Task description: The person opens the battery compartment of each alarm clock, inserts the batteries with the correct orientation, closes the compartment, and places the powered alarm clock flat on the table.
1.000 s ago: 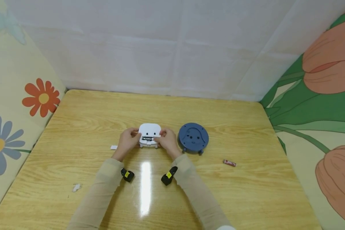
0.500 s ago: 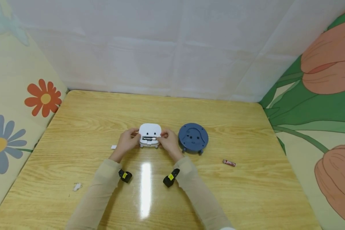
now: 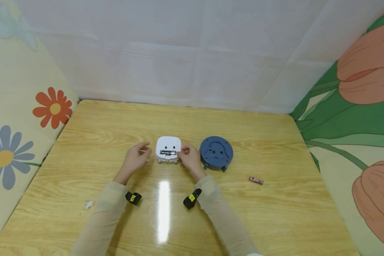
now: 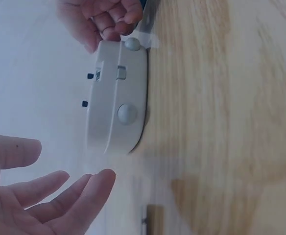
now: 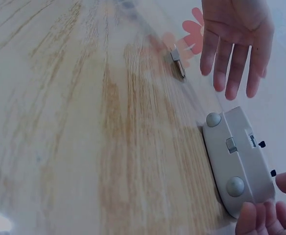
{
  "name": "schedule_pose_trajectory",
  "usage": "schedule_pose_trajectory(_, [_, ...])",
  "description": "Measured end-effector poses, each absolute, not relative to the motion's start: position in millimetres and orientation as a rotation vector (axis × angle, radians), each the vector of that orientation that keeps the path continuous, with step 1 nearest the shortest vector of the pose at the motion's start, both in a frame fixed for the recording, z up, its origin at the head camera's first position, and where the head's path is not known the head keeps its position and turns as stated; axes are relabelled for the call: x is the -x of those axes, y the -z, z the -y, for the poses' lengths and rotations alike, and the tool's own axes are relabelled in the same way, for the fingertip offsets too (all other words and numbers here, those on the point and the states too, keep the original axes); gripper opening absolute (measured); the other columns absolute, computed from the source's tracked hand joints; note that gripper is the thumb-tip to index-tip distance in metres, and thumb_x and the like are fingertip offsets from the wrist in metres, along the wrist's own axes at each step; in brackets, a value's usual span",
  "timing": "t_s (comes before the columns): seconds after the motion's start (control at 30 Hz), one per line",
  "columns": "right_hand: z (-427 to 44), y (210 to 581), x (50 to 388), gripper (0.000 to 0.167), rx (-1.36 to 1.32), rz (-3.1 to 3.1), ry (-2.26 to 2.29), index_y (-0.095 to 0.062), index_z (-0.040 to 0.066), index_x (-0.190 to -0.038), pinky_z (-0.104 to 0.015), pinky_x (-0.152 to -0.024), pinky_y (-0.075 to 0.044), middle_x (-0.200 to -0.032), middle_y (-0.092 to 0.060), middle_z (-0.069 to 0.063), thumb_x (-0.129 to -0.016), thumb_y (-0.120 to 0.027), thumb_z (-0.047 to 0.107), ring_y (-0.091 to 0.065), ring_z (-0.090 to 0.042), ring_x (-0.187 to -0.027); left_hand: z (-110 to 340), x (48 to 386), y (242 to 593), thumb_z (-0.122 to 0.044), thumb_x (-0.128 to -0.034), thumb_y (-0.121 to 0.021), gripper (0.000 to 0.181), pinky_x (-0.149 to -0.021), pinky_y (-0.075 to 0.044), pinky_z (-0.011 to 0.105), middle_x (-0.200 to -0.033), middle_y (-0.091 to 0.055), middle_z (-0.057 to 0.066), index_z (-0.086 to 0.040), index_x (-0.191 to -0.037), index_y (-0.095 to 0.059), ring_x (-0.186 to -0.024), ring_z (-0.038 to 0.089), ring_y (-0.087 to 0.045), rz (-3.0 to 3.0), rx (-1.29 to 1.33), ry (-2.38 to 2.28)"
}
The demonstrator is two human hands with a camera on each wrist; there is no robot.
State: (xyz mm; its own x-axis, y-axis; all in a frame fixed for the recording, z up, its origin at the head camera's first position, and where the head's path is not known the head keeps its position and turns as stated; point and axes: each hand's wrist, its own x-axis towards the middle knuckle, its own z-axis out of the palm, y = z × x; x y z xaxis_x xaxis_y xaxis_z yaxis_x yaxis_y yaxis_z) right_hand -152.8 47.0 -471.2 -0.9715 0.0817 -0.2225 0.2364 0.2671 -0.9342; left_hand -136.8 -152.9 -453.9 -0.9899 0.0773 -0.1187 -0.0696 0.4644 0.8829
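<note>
A small white alarm clock (image 3: 168,143) lies back up on the table, with two black knobs and two round feet. A black and silver battery (image 3: 167,153) lies in its open slot. My right hand (image 3: 190,156) holds the clock's right end, thumb at the back and fingers curled against the side. My left hand (image 3: 135,158) is off the clock's left side, fingers spread and touching nothing. In the right wrist view, a small light cover piece (image 5: 177,59) lies on the table beyond the clock; the left hand hides it in the head view.
A round dark blue clock (image 3: 216,152) lies back up just right of my right hand. Farther right is a red battery (image 3: 256,180). A white scrap (image 3: 89,204) lies at the left front of the wooden table (image 3: 275,220). A white cloth hangs behind.
My left hand has let go of the clock and moved left, and the small cover piece is now hidden behind it in the head view. My right hand stays at the clock's right end.
</note>
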Motion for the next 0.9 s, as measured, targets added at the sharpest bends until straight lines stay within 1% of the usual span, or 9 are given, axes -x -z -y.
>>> schedule_pose_trajectory(0.13, [-48, 470, 151, 0.017, -0.315, -2.402, 1.780, -0.057, -0.002, -0.094, -0.025, -0.049, -0.049, -0.075, -0.051, -0.007, -0.080, -0.064, 0.003, -0.050, -0.013, -0.057, 162, 131, 449, -0.013, -0.0929, -0.049, 0.041, -0.064, -0.053, 0.033, -0.114, -0.052, 0.027, 0.007, -0.129, -0.044, -0.094, 0.036, -0.056, -2.591, -0.019, -1.560])
schedule_pose_trajectory(0.33, [-51, 466, 147, 0.016, -0.272, -2.495, 1.722, -0.058, -0.001, -0.093, -0.024, -0.047, -0.048, -0.076, -0.055, -0.007, -0.080, -0.064, 0.007, -0.051, -0.012, -0.053, 174, 124, 445, -0.014, -0.0933, -0.049, 0.039, -0.066, -0.053, 0.035, -0.113, -0.054, 0.026, 0.005, -0.128, -0.047, -0.098, 0.037, -0.054, -2.655, -0.033, -1.515])
schedule_pose_trajectory(0.47, [-54, 463, 144, 0.013, -0.187, -2.594, 1.655, -0.060, 0.002, -0.089, -0.023, -0.051, -0.045, -0.075, -0.057, -0.006, -0.080, -0.065, 0.011, -0.051, -0.012, -0.057, 178, 120, 446, -0.011, -0.0924, -0.050, 0.034, -0.066, -0.052, 0.037, -0.108, -0.057, 0.026, 0.007, -0.121, -0.052, -0.094, 0.038, -0.055, -2.742, -0.100, -1.477])
schedule_pose_trajectory(0.6, [-57, 458, 140, 0.011, -0.117, -2.657, 1.607, -0.061, 0.004, -0.084, -0.024, -0.057, -0.043, -0.073, -0.057, -0.004, -0.081, -0.066, 0.013, -0.052, -0.013, -0.064, 181, 117, 446, -0.009, -0.0914, -0.051, 0.031, -0.065, -0.051, 0.036, -0.103, -0.059, 0.024, 0.009, -0.116, -0.055, -0.090, 0.036, -0.056, -2.793, -0.141, -1.457])
schedule_pose_trajectory(0.77, [-59, 454, 137, 0.010, -0.104, -2.676, 1.599, -0.062, 0.004, -0.083, -0.025, -0.056, -0.042, -0.072, -0.057, -0.004, -0.081, -0.066, 0.013, -0.052, -0.014, -0.064, 185, 115, 446, -0.009, -0.0909, -0.053, 0.028, -0.063, -0.050, 0.033, -0.101, -0.060, 0.024, 0.009, -0.113, -0.057, -0.087, 0.035, -0.057, -2.826, -0.170, -1.433])
schedule_pose_trajectory(0.9, [-60, 452, 136, 0.011, -0.135, -2.657, 1.599, -0.062, 0.003, -0.085, -0.025, -0.056, -0.042, -0.074, -0.056, -0.005, -0.082, -0.065, 0.013, -0.051, -0.015, -0.064, 189, 113, 446, -0.008, -0.0901, -0.054, 0.025, -0.062, -0.049, 0.033, -0.096, -0.061, 0.022, 0.009, -0.108, -0.059, -0.083, 0.033, -0.058, -2.863, -0.201, -1.381])
